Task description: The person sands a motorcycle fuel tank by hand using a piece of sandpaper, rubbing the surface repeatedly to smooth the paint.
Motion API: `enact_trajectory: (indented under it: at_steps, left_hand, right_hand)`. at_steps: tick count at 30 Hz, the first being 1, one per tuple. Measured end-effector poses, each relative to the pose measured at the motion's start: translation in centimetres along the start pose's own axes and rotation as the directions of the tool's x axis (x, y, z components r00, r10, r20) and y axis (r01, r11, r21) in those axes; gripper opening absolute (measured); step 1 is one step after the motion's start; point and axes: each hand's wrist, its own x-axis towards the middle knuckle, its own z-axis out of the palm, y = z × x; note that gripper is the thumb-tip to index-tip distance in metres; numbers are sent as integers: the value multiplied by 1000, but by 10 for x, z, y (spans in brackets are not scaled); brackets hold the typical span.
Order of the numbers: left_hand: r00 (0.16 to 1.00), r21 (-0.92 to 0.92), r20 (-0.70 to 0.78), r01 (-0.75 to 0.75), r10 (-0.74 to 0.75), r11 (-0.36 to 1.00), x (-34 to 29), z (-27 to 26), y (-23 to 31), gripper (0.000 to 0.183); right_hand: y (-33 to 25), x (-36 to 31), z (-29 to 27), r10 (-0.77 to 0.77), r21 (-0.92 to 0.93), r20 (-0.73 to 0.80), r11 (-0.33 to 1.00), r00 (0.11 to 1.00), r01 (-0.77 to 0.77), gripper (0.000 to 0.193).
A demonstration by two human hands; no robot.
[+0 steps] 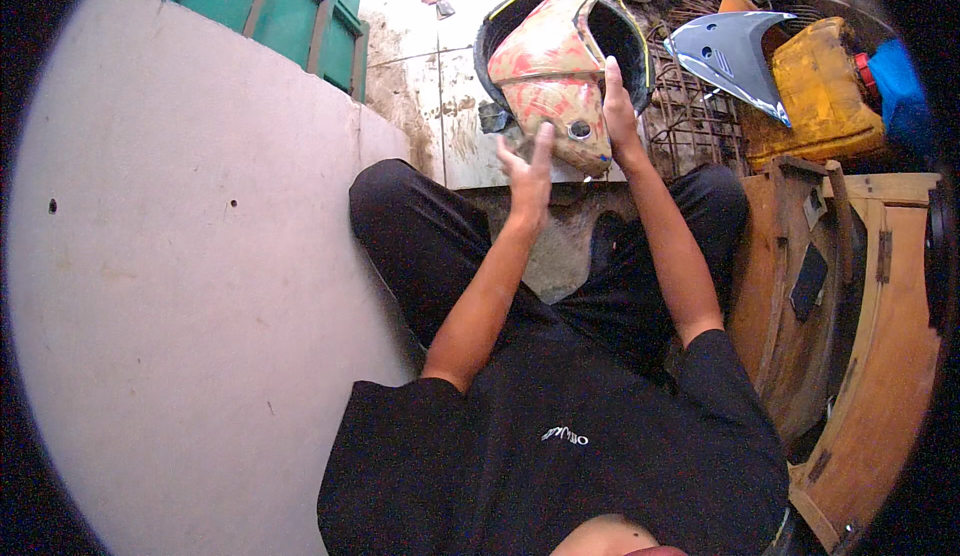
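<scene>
A curved vehicle body panel (548, 86), beige with scuffed red patches and a round hole near its lower end, is tilted in front of a round black basin (634, 41). My right hand (621, 121) grips its right edge, fingers pointing up along the side; the part of the hand behind the panel is hidden. By the panel's lower left edge is my left hand (530, 184), its fingers spread and slightly blurred. Whether those fingertips touch the surface, I cannot tell. A small dark piece (493, 117) sits left of the panel, beside the basin.
White tiles (405, 86) with dirt stains lie under the basin. A white wall (200, 256) rises on my left, with a green cabinet (270, 11) beyond. To the right are a metal grid (700, 121), a grey panel (735, 56), a yellow jerrycan (825, 96) and wooden furniture (870, 336).
</scene>
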Motion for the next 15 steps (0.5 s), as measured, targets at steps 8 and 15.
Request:
enact_trajectory:
  at_steps: [8, 15]
  left_hand:
    - [998, 99, 60, -29, 23, 995, -6, -1, 0, 122]
    - [998, -96, -7, 66, -67, 993, -2, -6, 2, 124]
  right_hand:
    - [11, 5, -9, 31, -100, -13, 995, 999, -32, 71]
    - [-3, -5, 0, 60, -97, 27, 994, 998, -57, 70]
